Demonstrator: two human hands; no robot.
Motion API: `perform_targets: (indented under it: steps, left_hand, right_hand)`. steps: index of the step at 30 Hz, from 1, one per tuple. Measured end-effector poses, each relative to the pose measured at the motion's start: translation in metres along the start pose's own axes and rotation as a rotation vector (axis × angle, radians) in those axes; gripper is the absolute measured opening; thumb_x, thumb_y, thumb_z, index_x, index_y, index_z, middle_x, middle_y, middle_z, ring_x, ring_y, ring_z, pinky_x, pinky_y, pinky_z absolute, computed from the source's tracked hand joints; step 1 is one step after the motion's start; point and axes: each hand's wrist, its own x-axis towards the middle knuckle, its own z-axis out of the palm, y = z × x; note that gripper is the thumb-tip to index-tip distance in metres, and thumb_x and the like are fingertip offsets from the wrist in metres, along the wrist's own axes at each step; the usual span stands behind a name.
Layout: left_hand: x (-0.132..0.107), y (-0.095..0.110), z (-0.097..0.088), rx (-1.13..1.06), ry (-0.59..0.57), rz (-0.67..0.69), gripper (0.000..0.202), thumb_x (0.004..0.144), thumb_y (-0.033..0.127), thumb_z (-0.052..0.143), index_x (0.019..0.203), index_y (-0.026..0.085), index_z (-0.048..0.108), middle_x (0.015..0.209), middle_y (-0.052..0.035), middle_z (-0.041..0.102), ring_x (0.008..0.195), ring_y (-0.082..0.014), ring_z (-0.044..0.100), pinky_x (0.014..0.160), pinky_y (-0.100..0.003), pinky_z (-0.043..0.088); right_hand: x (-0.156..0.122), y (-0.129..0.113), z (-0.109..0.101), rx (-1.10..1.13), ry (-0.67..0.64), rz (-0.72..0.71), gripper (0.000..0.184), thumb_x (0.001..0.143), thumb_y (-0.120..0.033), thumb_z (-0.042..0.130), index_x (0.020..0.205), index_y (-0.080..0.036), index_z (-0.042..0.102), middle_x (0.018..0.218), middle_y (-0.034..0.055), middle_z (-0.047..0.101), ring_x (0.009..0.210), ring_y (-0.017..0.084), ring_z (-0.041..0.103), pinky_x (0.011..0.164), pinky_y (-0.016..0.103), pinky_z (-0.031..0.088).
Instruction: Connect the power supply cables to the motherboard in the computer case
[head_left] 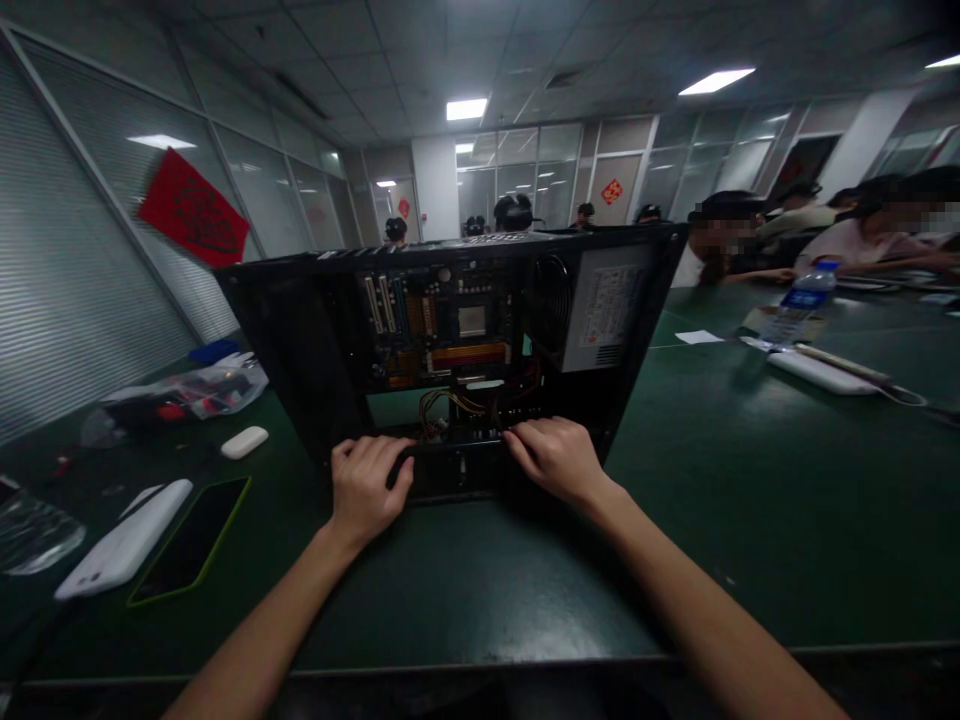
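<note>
A black computer case (289, 350) stands tilted on the green table, its open side facing me. Inside it a motherboard (442, 320) shows, with a power supply (609, 310) at the upper right and a bundle of thin cables (450, 402) low in the middle. My left hand (371, 488) is closed on the case's near edge, left of the middle, thumb toward the front. Right of the middle, my right hand (555, 455) grips the same edge with its fingers curled over it. The fingertips of both hands are partly hidden behind the edge.
On the left of the green table (750, 520) lie a dark phone with a green rim (193, 540), a white power bank (124, 540), a small white case (245, 442) and plastic bags (187, 395). A water bottle (806, 300) stands at the right. Several people sit beyond.
</note>
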Motion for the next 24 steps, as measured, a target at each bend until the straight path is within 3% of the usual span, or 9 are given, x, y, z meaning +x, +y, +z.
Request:
perform_targets:
  steps: [4, 9, 13, 16, 20, 24]
  left_hand:
    - [-0.002, -0.001, 0.001, -0.013, 0.005, -0.01, 0.023, 0.098, 0.028, 0.053, 0.109, 0.018, 0.071, 0.097, -0.0061, 0.076, 0.088, -0.0237, 0.065, 0.087, -0.044, 0.033]
    - [-0.003, 0.0, 0.0, -0.022, 0.006, -0.01, 0.023, 0.098, 0.027, 0.053, 0.109, 0.018, 0.071, 0.097, -0.0062, 0.076, 0.088, -0.0232, 0.065, 0.087, -0.043, 0.033]
    - [-0.002, 0.0, -0.001, -0.023, 0.007, -0.021, 0.023, 0.098, 0.027, 0.052, 0.107, 0.019, 0.072, 0.097, -0.0063, 0.077, 0.087, -0.0223, 0.065, 0.087, -0.043, 0.034]
    - [-0.001, 0.001, -0.003, -0.028, -0.023, -0.035, 0.024, 0.098, 0.027, 0.052, 0.107, 0.019, 0.072, 0.098, -0.0074, 0.077, 0.089, -0.0224, 0.066, 0.088, -0.043, 0.034]
    - [-0.001, 0.002, -0.005, -0.027, -0.039, -0.041, 0.024, 0.098, 0.027, 0.051, 0.107, 0.019, 0.072, 0.098, -0.0076, 0.077, 0.09, -0.0233, 0.066, 0.088, -0.044, 0.034]
    - [0.001, 0.003, -0.005, -0.022, -0.036, -0.036, 0.024, 0.098, 0.027, 0.051, 0.106, 0.019, 0.072, 0.098, -0.0074, 0.077, 0.089, -0.0232, 0.066, 0.088, -0.044, 0.034]
  right_hand:
    - [0.003, -0.005, -0.009, 0.013, -0.163, 0.124, 0.049, 0.107, -0.038, 0.035, 0.079, -0.017, 0.069, 0.077, 0.0083, 0.072, 0.069, 0.017, 0.064, 0.067, 0.03, 0.033]
    - [0.034, 0.01, -0.027, 0.218, -0.496, 0.377, 0.05, 0.102, -0.054, 0.041, 0.096, -0.019, 0.075, 0.094, 0.0109, 0.076, 0.084, 0.023, 0.07, 0.069, 0.029, 0.042]
    - [0.065, 0.037, -0.012, 0.412, -0.735, 0.385, 0.042, 0.094, -0.051, 0.059, 0.114, -0.018, 0.076, 0.111, 0.0115, 0.076, 0.097, 0.024, 0.071, 0.08, 0.028, 0.049]
    - [0.074, 0.049, 0.011, 0.434, -0.881, 0.355, 0.034, 0.086, -0.04, 0.07, 0.11, -0.018, 0.078, 0.109, 0.0116, 0.077, 0.094, 0.025, 0.072, 0.078, 0.029, 0.052]
    - [0.071, 0.053, 0.029, 0.42, -0.889, 0.256, 0.027, 0.085, -0.029, 0.068, 0.109, -0.019, 0.078, 0.114, 0.0111, 0.076, 0.094, 0.023, 0.072, 0.073, 0.027, 0.053]
    - [0.069, 0.052, 0.028, 0.414, -0.876, 0.213, 0.027, 0.088, -0.024, 0.062, 0.11, -0.018, 0.077, 0.115, 0.0113, 0.075, 0.093, 0.022, 0.072, 0.071, 0.026, 0.052]
